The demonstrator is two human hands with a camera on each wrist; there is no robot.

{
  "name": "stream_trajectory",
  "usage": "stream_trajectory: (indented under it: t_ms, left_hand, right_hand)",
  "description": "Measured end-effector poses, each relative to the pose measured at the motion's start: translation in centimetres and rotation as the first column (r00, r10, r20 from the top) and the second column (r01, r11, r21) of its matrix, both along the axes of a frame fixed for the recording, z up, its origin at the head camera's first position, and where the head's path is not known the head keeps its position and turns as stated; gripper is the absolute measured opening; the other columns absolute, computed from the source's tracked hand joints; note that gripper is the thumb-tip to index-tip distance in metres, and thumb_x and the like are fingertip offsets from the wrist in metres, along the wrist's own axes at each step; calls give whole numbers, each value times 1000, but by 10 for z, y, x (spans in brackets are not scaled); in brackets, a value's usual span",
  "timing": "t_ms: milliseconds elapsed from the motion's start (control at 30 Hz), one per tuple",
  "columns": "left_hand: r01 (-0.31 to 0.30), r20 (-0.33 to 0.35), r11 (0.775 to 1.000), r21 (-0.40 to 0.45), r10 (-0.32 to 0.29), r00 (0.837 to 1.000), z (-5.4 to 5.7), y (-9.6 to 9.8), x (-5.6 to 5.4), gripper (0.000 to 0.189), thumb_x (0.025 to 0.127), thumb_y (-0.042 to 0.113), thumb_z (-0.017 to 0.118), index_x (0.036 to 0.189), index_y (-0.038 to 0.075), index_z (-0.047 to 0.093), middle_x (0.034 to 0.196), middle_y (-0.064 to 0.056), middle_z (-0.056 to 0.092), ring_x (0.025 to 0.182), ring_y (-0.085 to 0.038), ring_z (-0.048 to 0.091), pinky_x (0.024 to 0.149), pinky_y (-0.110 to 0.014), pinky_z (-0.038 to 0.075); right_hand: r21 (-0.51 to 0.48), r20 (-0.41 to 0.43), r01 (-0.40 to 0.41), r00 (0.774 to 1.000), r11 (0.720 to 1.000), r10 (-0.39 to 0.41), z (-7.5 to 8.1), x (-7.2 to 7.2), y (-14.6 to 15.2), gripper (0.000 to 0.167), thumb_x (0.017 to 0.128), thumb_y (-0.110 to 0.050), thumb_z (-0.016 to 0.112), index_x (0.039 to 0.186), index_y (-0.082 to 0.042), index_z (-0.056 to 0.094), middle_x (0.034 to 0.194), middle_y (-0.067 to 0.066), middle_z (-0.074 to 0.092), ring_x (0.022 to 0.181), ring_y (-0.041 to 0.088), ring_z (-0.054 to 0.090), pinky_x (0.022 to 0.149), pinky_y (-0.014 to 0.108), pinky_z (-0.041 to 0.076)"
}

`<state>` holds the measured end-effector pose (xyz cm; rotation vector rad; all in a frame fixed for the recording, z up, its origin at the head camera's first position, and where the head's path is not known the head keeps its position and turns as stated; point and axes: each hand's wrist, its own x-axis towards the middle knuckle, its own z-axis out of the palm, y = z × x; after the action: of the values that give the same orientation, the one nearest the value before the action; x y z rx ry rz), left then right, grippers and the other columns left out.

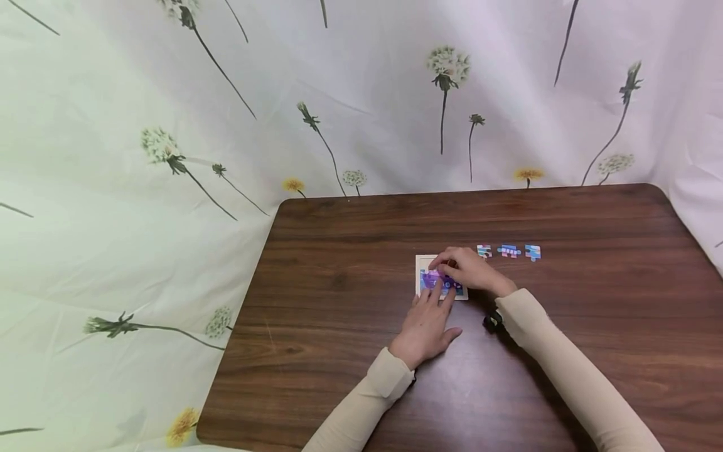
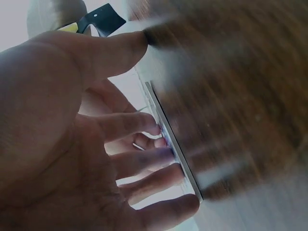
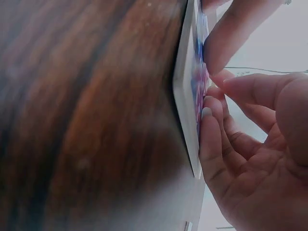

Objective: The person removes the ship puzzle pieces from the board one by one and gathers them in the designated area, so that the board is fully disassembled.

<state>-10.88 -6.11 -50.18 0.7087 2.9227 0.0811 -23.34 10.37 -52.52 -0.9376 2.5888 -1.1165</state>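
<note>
A small jigsaw puzzle in a pale tray (image 1: 418, 258) lies on the table, its assembled part (image 1: 429, 280) showing a purple vehicle on blue. My left hand (image 1: 425, 323) reaches over the near edge, fingers spread and fingertips resting on the picture; its thumb is held apart. From the right, my right hand (image 1: 469, 267) comes over the tray with bent fingers. Thumb and fingertips come together at a pink-purple puzzle piece (image 1: 442, 272), mostly hidden by the hand. In the right wrist view, the right fingers (image 3: 211, 139) touch the puzzle beside the tray's edge (image 3: 183, 96).
Three loose puzzle pieces lie in a row right of the tray: one (image 1: 484, 251) near the right hand, one (image 1: 509, 251) in the middle, one (image 1: 533, 252) farthest right. The brown wooden table (image 1: 339, 251) meets a flower-printed curtain (image 1: 384, 125) behind and at the sides.
</note>
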Motion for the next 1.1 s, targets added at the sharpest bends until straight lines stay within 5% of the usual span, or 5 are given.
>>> stream_trajectory:
  t_ms: [233,467,1100]
  left_hand:
    - [26,-30,1000,1,-26,999,-1,-2,-1,77,97,54,68,159,16,44,167,-18,38,147,-34,45,114,-52,48]
    - [71,-83,997,-15,-72,994,-2,-3,-3,76,95,55,69,156,15,48,164,-17,44,153,-30,41,122,-46,36]
    - [79,-36,995,-56,-81,996,1,-2,-5,77,98,57,64,160,16,43,168,-17,37,157,-30,35,125,-49,34]
  right_hand:
    - [9,17,24,1000,1000,-24,1,1,-4,22,104,-7,59,113,-10,79,105,7,74,83,13,61,78,33,51]
    - [18,33,51,998,999,-52,2,1,-7,23,104,-7,58,111,-8,79,107,9,75,84,15,63,80,36,52]
    - [28,85,110,990,993,-113,2,4,-9,22,107,-15,57,113,-11,77,106,7,77,82,14,62,76,34,50]
